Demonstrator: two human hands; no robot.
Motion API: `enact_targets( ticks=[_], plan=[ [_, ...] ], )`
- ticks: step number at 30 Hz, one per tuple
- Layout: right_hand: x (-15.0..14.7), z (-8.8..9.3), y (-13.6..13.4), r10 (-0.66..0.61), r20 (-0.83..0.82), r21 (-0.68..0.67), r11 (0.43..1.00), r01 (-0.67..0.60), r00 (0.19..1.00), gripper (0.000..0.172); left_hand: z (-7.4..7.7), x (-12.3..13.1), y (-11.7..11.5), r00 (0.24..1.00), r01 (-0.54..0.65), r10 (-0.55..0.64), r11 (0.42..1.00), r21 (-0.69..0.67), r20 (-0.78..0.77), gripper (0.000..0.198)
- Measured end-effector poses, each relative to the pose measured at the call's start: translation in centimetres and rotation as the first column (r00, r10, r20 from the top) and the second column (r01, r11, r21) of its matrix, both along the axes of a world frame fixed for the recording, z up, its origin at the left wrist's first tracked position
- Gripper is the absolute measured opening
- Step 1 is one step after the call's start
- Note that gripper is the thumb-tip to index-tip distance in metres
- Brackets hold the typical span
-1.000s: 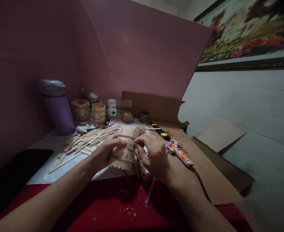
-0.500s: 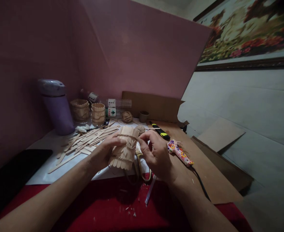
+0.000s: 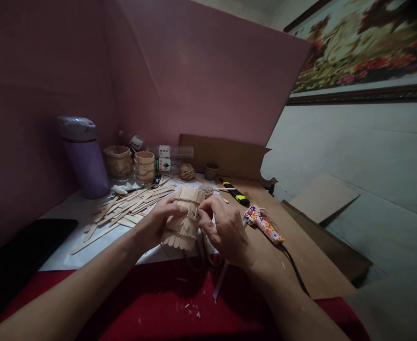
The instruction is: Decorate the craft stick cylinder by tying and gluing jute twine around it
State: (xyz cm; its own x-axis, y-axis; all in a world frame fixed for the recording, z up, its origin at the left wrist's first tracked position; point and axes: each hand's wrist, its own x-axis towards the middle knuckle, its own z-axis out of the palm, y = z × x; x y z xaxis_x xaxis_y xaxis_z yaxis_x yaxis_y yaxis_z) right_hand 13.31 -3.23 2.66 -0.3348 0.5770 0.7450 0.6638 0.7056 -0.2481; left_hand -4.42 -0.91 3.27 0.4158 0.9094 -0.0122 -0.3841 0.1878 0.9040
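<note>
A small cup made of wooden ice-cream sticks (image 3: 183, 222), bound with twine, is held tilted above the table's near edge. My left hand (image 3: 155, 222) wraps round its left side. My right hand (image 3: 222, 227) is closed in a pinch at the twine knot on the cup's right side. The twine itself is too thin to follow. A small ball of twine (image 3: 206, 190) lies just behind the cup.
Loose sticks (image 3: 126, 208) are spread on white paper to the left. Behind stand two finished stick cups (image 3: 145, 166), a purple flask (image 3: 84, 156), a twine ball (image 3: 186, 171) and a cardboard ring (image 3: 212, 170). A patterned glue gun (image 3: 263, 223) and a black-yellow knife (image 3: 237, 193) lie on cardboard to the right. A black phone (image 3: 20, 255) lies left.
My right hand drew back a little from the cup half a second ago, baring scissor handles beneath, and has returned to pinch at the knot. The left hand kept its hold.
</note>
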Motion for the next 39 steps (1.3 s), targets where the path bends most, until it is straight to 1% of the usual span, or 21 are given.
enact_targets(
  ticks=[3,5,9,11,14,18,21,23,25,28,30,34,39],
  plan=[
    [-0.05,-0.01,-0.09,-0.024,-0.130,0.034,0.999,0.029,0.991,0.011,-0.04,-0.01,0.04,1.000,0.022,-0.022,1.000,0.003,0.017,0.036],
    [-0.09,-0.01,-0.09,-0.020,-0.170,0.041,0.999,0.028,0.985,0.011,-0.04,-0.03,0.03,1.000,0.021,-0.021,1.000,0.007,0.017,0.037],
    [-0.19,-0.02,0.00,0.054,-0.084,0.007,0.999,-0.054,0.995,0.009,-0.14,-0.06,0.00,1.000,0.012,-0.012,1.000,0.011,-0.007,0.037],
    [-0.20,0.00,0.03,0.072,-0.054,0.004,0.997,-0.072,0.996,0.009,-0.25,-0.05,-0.01,1.000,0.009,-0.009,1.000,0.015,-0.013,0.037],
    [-0.10,0.09,0.02,0.069,-0.021,0.011,0.998,-0.069,0.997,0.009,-0.41,0.01,0.02,1.000,0.013,-0.013,0.999,0.035,-0.008,0.036],
    [0.02,0.11,0.02,0.043,0.068,0.041,0.998,-0.046,0.997,0.011,-0.60,0.11,0.18,0.999,-0.007,0.009,0.998,0.061,-0.032,0.039],
    [0.01,-0.06,0.10,0.014,0.123,0.072,0.997,-0.024,0.992,0.013,-0.72,0.13,0.30,0.999,-0.009,0.011,0.999,0.053,-0.047,0.039],
    [0.00,-0.14,0.14,0.020,0.133,0.079,0.996,-0.031,0.991,0.014,-0.72,0.13,0.31,0.999,0.001,0.001,0.999,0.045,-0.040,0.039],
    [0.02,-0.09,0.13,0.039,0.089,0.063,0.997,-0.044,0.995,0.013,-0.64,0.12,0.25,1.000,0.013,-0.011,0.999,0.043,-0.029,0.039],
    [0.08,0.20,0.02,0.051,-0.064,0.024,0.998,-0.049,0.997,0.011,-0.49,0.09,0.12,0.999,0.024,-0.023,0.998,0.051,-0.026,0.038],
    [0.09,0.34,-0.02,0.058,-0.128,-0.004,0.998,-0.059,0.990,0.011,-0.47,0.07,0.10,0.999,0.015,-0.013,0.999,0.050,-0.034,0.038],
    [0.04,0.27,0.02,0.080,-0.117,-0.056,0.995,-0.087,0.990,0.010,-0.65,0.11,0.28,0.999,0.003,0.000,0.998,0.067,-0.043,0.041],
    [0.03,0.17,0.01,0.067,-0.117,-0.062,0.995,-0.074,0.991,0.009,-0.77,0.16,0.41,0.998,0.004,0.001,0.996,0.085,-0.061,0.040]
  ],
)
